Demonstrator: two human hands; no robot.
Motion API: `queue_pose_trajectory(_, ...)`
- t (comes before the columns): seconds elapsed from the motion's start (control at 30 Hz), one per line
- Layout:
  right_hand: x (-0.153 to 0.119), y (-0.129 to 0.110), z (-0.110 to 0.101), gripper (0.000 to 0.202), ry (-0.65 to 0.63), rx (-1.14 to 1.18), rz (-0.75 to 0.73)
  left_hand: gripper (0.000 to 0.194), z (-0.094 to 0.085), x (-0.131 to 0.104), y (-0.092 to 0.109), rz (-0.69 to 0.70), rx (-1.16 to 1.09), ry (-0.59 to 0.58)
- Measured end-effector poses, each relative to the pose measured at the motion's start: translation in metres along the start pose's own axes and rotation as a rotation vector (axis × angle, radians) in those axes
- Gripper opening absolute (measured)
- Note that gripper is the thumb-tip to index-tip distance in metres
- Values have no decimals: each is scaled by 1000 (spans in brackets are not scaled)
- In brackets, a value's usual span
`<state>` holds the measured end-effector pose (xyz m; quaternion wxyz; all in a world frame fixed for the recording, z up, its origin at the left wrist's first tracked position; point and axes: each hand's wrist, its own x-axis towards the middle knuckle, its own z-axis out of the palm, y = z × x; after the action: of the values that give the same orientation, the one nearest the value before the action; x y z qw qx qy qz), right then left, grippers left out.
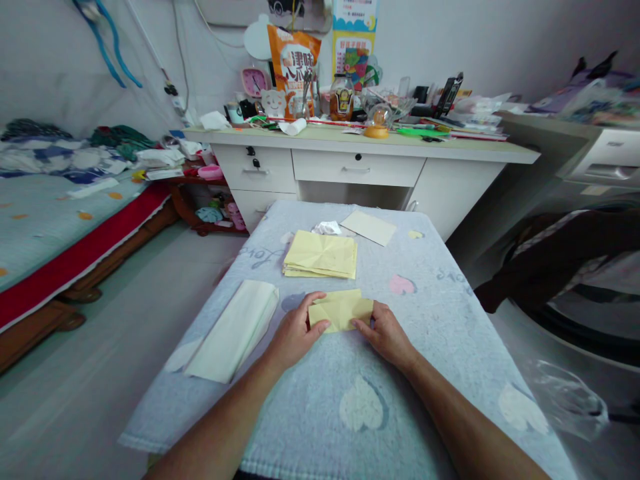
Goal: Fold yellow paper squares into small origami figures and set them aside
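Observation:
A folded sheet of yellow paper (341, 312) is held between both hands, just above the cloth-covered table. My left hand (300, 327) pinches its left end, thumb in front and fingers behind. At the right end, my right hand (385, 333) grips it in the same way. Beyond the hands lies a stack of creased yellow paper (323, 253). To the left of my left hand rests a folded pale green-white sheet or cloth (233, 330). A pale flat sheet (370, 228) and a crumpled white tissue (327, 228) lie at the far end.
The table wears a blue heart-patterned cloth (425, 373). Behind it stands a white desk (360, 167) crowded with a jar (342, 98), an orange bag (294, 70) and a pink clock (254, 82). A bed (65, 220) is on the left, a washing machine (610, 160) on the right.

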<state>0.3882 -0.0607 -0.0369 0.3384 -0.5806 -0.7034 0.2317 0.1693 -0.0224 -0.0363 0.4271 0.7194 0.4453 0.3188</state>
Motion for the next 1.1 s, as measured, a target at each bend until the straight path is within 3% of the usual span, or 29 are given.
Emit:
queue_pose_trajectory(0.17,1,0,6,42,44,72,92,87,7,0,-2,-57,-58,77)
queue_pose_trajectory(0.33,1,7,10,67,59,106,174,89,7,1,-2,-70,-7,58)
queue_pose_trajectory(0.53,-1,12,3,66,-12,105,121,92,0,2,-4,-99,-39,-44)
queue_pose_trajectory(0.63,-2,9,-6,54,-65,62,30,75,-6,2,-2,-25,-14,-127)
queue_pose_trajectory(0.73,-2,4,-13,24,-191,30,-127,28,-10,3,0,163,155,-235)
queue_pose_trajectory(0.8,-1,1,-13,15,-228,-29,-170,10,-11,3,0,262,254,-250)
queue_pose_trajectory(0.97,-1,0,-7,14,-209,-141,-111,6,-10,3,-3,254,354,-257)
queue_pose_trajectory(1.1,1,1,-6,18,-151,-135,-39,18,-9,3,-3,115,436,-130)
